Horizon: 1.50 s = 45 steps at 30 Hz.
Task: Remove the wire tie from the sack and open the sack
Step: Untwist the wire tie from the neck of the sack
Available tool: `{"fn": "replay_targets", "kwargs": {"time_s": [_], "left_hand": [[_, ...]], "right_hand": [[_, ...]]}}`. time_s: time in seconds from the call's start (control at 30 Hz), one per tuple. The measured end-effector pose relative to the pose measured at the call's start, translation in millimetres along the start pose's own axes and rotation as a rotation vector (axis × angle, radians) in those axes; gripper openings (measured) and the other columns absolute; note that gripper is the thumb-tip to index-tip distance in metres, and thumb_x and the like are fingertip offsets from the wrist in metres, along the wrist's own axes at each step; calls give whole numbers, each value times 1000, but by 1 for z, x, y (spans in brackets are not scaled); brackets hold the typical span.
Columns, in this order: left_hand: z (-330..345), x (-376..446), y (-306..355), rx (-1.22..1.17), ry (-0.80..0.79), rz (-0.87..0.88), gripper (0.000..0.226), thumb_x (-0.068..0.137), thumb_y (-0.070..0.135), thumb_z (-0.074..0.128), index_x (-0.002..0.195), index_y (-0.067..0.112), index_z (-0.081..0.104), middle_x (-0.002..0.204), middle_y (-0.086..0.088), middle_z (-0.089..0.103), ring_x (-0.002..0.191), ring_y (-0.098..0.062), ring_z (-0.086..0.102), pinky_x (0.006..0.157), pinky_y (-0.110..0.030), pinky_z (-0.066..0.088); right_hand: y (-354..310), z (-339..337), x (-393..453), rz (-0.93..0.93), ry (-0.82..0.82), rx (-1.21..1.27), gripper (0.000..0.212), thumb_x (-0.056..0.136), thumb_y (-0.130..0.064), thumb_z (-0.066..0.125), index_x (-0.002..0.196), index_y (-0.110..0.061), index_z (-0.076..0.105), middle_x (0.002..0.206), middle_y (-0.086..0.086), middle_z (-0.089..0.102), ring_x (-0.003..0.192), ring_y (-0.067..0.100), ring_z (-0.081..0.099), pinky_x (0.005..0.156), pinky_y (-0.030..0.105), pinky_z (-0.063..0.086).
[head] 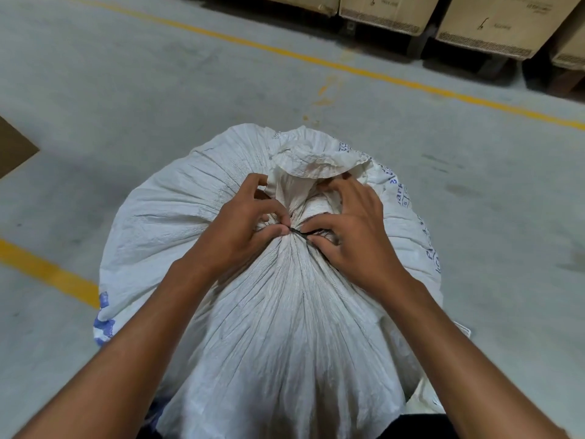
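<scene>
A large white woven sack [278,312] with blue print stands on the floor right below me, its top gathered into a tight neck. A thin dark wire tie [299,232] circles that neck. My left hand [240,229] pinches one end of the tie between thumb and forefinger. My right hand [348,229] pinches the other end, its remaining fingers resting on the bunched cloth. The loose mouth of the sack [316,160] flops open just beyond my fingers. Most of the tie is hidden under the folds and my fingertips.
The sack sits on a grey concrete floor [158,90] marked with yellow lines [316,60]. Cardboard boxes on pallets [487,23] stand along the far right. A brown cardboard corner [14,147] pokes in at the left edge.
</scene>
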<state>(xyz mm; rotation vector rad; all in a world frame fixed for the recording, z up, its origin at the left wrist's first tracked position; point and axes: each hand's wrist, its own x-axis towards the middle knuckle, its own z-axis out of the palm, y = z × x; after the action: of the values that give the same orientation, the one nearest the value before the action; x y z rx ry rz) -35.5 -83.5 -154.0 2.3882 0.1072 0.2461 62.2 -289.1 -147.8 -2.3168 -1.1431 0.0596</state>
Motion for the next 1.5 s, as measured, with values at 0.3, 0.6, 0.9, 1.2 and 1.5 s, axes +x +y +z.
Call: {"fn": "replay_targets", "kwargs": {"time_s": [0.3, 0.6, 0.9, 1.2, 1.5], "left_hand": [[-15, -6, -12, -101, -16, 59, 4, 102, 19, 69, 105, 20, 70, 130, 5, 51, 141, 3, 42, 91, -4, 42], [-16, -8, -16, -24, -39, 120, 4, 107, 18, 57, 109, 21, 60, 108, 6, 53, 100, -20, 58, 87, -42, 51], [-6, -2, -1, -3, -38, 126, 8, 109, 27, 51, 111, 24, 59, 109, 14, 50, 94, -20, 58, 82, -43, 53], [-2, -5, 8, 6, -128, 61, 9, 102, 35, 55, 108, 36, 61, 131, 12, 43, 125, -5, 48, 93, -35, 45], [27, 0, 44, 221, 381, 45, 33, 82, 49, 85, 106, 27, 79, 143, -9, 52, 132, -28, 50, 105, -49, 44]], "right_hand": [[-9, 16, 7, 45, 170, 216, 14, 81, -33, 87, 93, -38, 83, 144, 4, 53, 142, 27, 39, 116, 61, 28], [1, 5, 6, -29, -70, 163, 7, 89, -25, 76, 93, -31, 75, 156, 3, 39, 156, 28, 20, 125, 61, 9], [31, -31, -8, -117, -128, 160, 11, 90, -28, 69, 96, -25, 78, 162, -3, 39, 161, 25, 10, 125, 61, 19], [46, -55, -25, -24, -255, 239, 2, 93, -26, 70, 93, -25, 72, 165, -16, 36, 162, 11, 8, 128, 53, 17], [44, -74, -29, 40, 5, 452, 7, 95, 0, 69, 92, -6, 68, 92, -1, 80, 99, 7, 74, 92, 23, 54]]}}
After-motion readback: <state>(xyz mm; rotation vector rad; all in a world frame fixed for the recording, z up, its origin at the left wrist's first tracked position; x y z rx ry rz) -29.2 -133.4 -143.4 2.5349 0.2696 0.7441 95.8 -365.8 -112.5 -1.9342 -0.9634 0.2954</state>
